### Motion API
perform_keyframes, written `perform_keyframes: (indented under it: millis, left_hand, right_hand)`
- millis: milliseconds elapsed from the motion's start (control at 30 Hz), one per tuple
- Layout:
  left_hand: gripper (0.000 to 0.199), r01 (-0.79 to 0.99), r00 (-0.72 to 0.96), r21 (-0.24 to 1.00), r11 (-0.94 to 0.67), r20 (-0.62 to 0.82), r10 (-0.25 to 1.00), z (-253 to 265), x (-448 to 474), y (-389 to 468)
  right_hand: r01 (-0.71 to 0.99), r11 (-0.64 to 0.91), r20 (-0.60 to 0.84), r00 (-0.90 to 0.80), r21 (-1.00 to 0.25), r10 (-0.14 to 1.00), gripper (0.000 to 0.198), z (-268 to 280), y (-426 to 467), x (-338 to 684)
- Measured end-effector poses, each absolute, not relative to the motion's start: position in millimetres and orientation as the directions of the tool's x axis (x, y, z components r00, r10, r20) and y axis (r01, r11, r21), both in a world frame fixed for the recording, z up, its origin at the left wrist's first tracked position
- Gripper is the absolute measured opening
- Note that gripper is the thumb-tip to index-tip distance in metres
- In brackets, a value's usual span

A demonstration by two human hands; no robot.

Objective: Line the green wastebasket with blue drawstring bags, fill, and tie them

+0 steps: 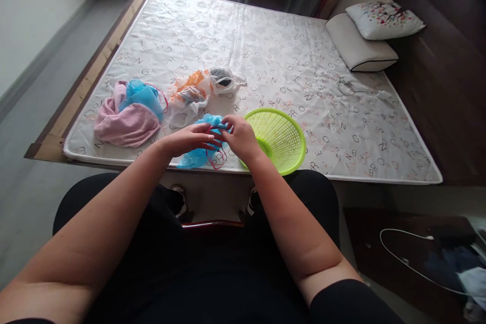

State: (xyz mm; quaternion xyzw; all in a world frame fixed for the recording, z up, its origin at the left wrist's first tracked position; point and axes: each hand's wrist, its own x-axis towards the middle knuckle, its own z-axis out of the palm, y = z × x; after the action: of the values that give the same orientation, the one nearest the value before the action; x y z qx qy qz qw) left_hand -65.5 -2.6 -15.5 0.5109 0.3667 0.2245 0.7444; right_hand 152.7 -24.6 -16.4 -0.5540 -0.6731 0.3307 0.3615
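A crumpled blue plastic bag (pixel 194 158) with a thin red drawstring (pixel 216 160) is held just over the near edge of the mattress. My left hand (pixel 186 140) grips its upper part from the left, thumb and fingers closing on the film. From the right, my right hand (pixel 243 137) pinches the twisted top of the same bag. The fingertips of both hands nearly meet there and partly cover the bag. Right beside my right hand is a lime-green plastic basket (pixel 302 147), its open mouth tipped towards me.
A pink towel (pixel 125 126) with another blue bag (pixel 141 98) on it lies left. White-and-orange plastic bags (pixel 190 93) sit beyond my hands on the patterned mattress (pixel 304 61). Pillows (pixel 360 43) lie far right. A wooden bed frame (pixel 91 71) borders the left; a white cable (pixel 402 259) lies lower right.
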Motion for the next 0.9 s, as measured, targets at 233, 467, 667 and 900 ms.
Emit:
perform_keyframes:
  millis: [233, 467, 667, 900]
  left_hand:
    - [0.07, 0.12, 0.385, 0.967, 0.226, -0.255, 0.887, -25.2, -66.0, 5.7]
    - [0.08, 0.169, 0.244, 0.966, -0.193, 0.149, 0.958, -27.9, -60.0, -1.2]
    - [0.076, 0.44, 0.303, 0.816, -0.375, 0.259, 0.917, -29.3, -56.0, -11.2]
    - [0.027, 0.528, 0.301, 0.726, -0.441, 0.326, 0.896, -31.3, -58.6, -5.4]
  right_hand:
    - [0.128, -0.02, -0.021, -0.006, -0.992, 1.0, 0.007, -10.7, -15.9, 171.4]
    - [0.047, -0.022, -0.024, -0.044, -0.999, 0.999, 0.027, -3.9, -21.4, 163.2]
    - [0.198, 0.1, 0.074, -0.136, -0.975, 0.988, 0.029, -6.9, -27.9, 147.4]
    - [0.213, 0.092, 0.065, -0.131, -0.973, 0.989, 0.025, -9.3, -26.6, 149.1]
